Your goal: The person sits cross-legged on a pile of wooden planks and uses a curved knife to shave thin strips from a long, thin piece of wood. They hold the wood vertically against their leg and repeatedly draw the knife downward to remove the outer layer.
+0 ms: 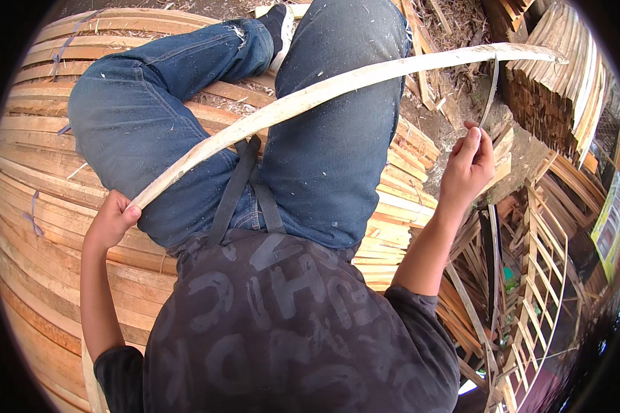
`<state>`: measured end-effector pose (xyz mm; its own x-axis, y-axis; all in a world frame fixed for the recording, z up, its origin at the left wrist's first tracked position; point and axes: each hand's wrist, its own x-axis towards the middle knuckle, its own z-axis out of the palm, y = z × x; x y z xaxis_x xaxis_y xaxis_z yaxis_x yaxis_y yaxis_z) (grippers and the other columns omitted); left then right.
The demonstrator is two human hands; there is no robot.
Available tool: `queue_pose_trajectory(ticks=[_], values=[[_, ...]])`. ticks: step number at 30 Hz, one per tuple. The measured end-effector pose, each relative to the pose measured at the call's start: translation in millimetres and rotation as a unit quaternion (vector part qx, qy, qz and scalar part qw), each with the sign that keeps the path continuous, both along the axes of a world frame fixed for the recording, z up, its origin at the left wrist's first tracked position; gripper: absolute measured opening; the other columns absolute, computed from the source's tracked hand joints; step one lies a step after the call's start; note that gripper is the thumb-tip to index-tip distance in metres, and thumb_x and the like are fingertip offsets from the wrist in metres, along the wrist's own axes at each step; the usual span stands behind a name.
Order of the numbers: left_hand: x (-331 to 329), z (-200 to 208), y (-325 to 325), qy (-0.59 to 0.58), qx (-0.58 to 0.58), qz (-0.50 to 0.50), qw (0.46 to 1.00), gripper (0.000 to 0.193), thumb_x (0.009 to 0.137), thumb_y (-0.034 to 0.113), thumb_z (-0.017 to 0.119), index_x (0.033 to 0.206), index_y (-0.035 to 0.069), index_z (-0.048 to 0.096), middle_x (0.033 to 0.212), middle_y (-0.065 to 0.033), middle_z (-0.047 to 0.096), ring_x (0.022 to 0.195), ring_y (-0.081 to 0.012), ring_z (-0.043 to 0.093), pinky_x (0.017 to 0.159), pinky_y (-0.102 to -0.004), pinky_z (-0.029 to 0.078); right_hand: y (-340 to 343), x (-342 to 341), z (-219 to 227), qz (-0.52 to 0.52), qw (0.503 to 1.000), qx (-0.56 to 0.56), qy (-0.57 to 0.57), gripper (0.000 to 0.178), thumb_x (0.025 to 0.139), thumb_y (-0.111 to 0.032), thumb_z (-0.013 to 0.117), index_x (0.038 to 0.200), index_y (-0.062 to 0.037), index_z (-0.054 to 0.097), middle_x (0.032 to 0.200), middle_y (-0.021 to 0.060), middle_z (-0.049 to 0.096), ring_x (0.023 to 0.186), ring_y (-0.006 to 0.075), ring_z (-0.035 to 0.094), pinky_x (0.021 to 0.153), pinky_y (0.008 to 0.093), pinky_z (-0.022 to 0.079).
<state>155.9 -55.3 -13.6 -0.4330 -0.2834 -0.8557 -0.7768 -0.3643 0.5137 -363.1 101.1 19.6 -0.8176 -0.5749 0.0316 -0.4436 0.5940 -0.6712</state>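
Note:
A long, pale wooden strip (324,91) slants across my lap from lower left to upper right and looks bent in this view. My left hand (115,219) is closed around its near end, beside my left thigh. At the right, my right hand (470,162) grips a thin, slightly curved grey blade (491,94), like a narrow knife. The blade's upper end meets or overlaps the strip near its far end; whether it touches, I cannot tell. My fingers hide the blade's lower end. The strip passes over my jeans (331,151).
Bundled sawn wooden slats (41,227) lie under and left of my legs. A stack of thin boards (565,76) stands at the far right. Below it are loose scrap wood and a slatted wooden frame (541,296). Shavings (448,27) litter the ground ahead.

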Motion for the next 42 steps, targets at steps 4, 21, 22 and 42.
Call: queue_pose_trajectory(ticks=[4,21,22,42], values=[[-10.7,3.9,27.2,0.004,-0.166,0.017,0.986,0.056,0.076,0.039,0.075,0.050,0.006,0.038,0.047,0.0059,0.032,0.048,-0.0058,0.030,0.043,-0.0279,0.028,5.3,35.8,-5.0,0.041,0.997,-0.029,-0.066,0.020,0.096,-0.015,0.054,0.094,0.0029,0.063,0.061,-0.0048,0.046,0.055,0.0027,0.037,0.049,0.0207,0.027],[1.7,12.1,26.7,-0.053,-0.142,-0.025,0.988,0.064,0.080,0.060,0.063,0.081,-0.002,0.047,0.074,-0.0047,0.045,0.073,-0.0120,0.043,0.068,-0.0297,0.042,-22.6,83.3,19.4,0.286,0.936,0.189,0.080,0.045,0.079,-0.041,0.073,0.062,-0.0062,0.050,0.047,0.0084,0.052,0.044,0.0268,0.057,0.043,0.0365,0.042],[8.0,10.6,21.0,-0.062,-0.113,-0.040,0.991,0.066,0.081,0.062,0.062,0.085,-0.002,0.046,0.078,-0.0049,0.045,0.077,-0.0124,0.044,0.071,-0.0296,0.042,-24.7,86.9,20.8,0.294,0.934,0.192,0.069,0.045,0.078,-0.042,0.073,0.062,-0.0065,0.050,0.047,0.0084,0.052,0.045,0.0266,0.057,0.043,0.0365,0.043],[-35.3,25.0,5.3,0.024,0.021,-0.053,0.998,0.071,0.084,0.069,0.050,0.057,0.007,0.029,0.056,0.0050,0.027,0.056,-0.0070,0.028,0.046,-0.0301,0.024,-27.8,75.6,7.0,0.168,0.957,0.185,0.145,0.054,0.074,-0.048,0.075,0.055,-0.0066,0.045,0.043,0.0056,0.042,0.039,0.0239,0.046,0.042,0.0341,0.036]])
